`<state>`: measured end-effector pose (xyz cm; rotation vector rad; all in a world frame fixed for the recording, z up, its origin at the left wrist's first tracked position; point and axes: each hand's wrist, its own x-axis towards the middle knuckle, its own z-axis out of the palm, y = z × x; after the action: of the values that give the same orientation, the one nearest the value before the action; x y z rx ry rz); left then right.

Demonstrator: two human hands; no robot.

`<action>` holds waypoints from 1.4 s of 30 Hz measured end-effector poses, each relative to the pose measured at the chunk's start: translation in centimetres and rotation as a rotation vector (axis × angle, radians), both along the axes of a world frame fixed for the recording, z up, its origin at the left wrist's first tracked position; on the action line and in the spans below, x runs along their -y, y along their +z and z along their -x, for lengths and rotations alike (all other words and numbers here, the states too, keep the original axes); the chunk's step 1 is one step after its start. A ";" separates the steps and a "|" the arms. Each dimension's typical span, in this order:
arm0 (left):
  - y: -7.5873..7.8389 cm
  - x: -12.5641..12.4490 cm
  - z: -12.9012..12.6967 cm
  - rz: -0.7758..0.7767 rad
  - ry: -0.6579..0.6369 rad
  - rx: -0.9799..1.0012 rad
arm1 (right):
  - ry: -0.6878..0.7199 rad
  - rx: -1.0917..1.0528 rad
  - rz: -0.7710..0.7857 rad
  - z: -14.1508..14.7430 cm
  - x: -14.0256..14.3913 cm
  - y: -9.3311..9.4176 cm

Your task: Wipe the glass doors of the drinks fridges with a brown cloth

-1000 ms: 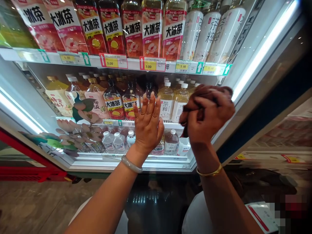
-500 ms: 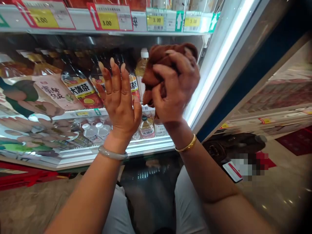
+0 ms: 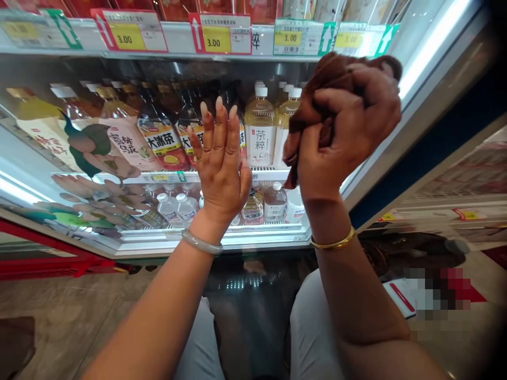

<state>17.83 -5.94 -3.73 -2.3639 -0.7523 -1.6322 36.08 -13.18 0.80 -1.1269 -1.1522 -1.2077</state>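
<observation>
A bunched brown cloth is gripped in my right hand, raised at the right side of the glass door. My left hand is held up flat with fingers stretched, its palm toward the glass; whether it touches the pane I cannot tell. Through the glass stand bottles of iced tea, partly covered by the left hand, and clear-labelled tea bottles between the two hands. A flower decal is stuck on the glass at the left.
Price tags line the upper shelf edge. Small water bottles stand on the bottom shelf. A dark blue door frame runs down the right. A red basket-like object sits at lower left, and a dark bag lies on the floor at right.
My right hand has moved right and slightly up with the cloth. The view has shifted left, so the shelves appear further right. The left hand stays flat and raised.
</observation>
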 end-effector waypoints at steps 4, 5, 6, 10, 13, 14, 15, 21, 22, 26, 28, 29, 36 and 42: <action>-0.1 -0.9 0.7 -0.035 0.062 0.026 | 0.103 0.187 0.044 4.3 -1.7 -3.3; -0.1 -1.2 1.0 -0.057 0.083 0.038 | 0.139 0.240 0.050 5.1 -2.0 -4.0; -0.1 -1.5 1.3 -0.087 0.102 0.041 | 0.171 0.278 0.062 5.5 -2.0 -4.4; 0.1 -2.0 2.3 -0.114 0.143 0.015 | 0.195 0.214 0.078 3.0 -1.1 -2.8; 0.3 -1.6 2.6 -0.036 0.118 0.031 | 0.134 0.074 -0.054 0.5 -0.6 -0.6; 0.3 -1.5 2.6 -0.024 0.106 0.035 | 0.124 0.045 -0.084 0.4 -0.6 -0.3; 0.3 -1.4 2.6 -0.016 0.099 0.035 | 0.124 0.027 -0.090 0.9 -0.8 -0.3; 0.2 -2.1 3.8 -0.089 0.154 0.035 | 0.200 0.184 0.101 8.8 -2.3 -3.4; 0.2 -2.3 4.2 -0.100 0.167 0.046 | 0.205 0.220 0.118 9.3 -2.3 -3.5; 0.6 -2.8 5.6 -0.067 0.173 0.083 | 0.212 0.138 0.068 6.4 -1.9 -1.4; 0.7 -2.9 6.1 -0.062 0.185 0.084 | 0.182 0.084 -0.055 4.2 -2.0 0.0; 0.7 -2.9 6.3 -0.071 0.193 0.079 | 0.159 0.065 -0.106 3.6 -2.2 0.5; 0.5 -3.1 7.3 -0.150 0.199 0.027 | 0.231 0.108 0.014 11.8 -4.3 -2.6; 0.6 -3.3 8.2 -0.113 0.234 0.033 | 0.255 0.128 0.055 9.3 -3.4 -1.0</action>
<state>9.60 -2.65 -3.14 -2.0890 -0.8805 -1.5742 26.77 -9.80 -0.15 -0.9210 -1.3887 -1.0660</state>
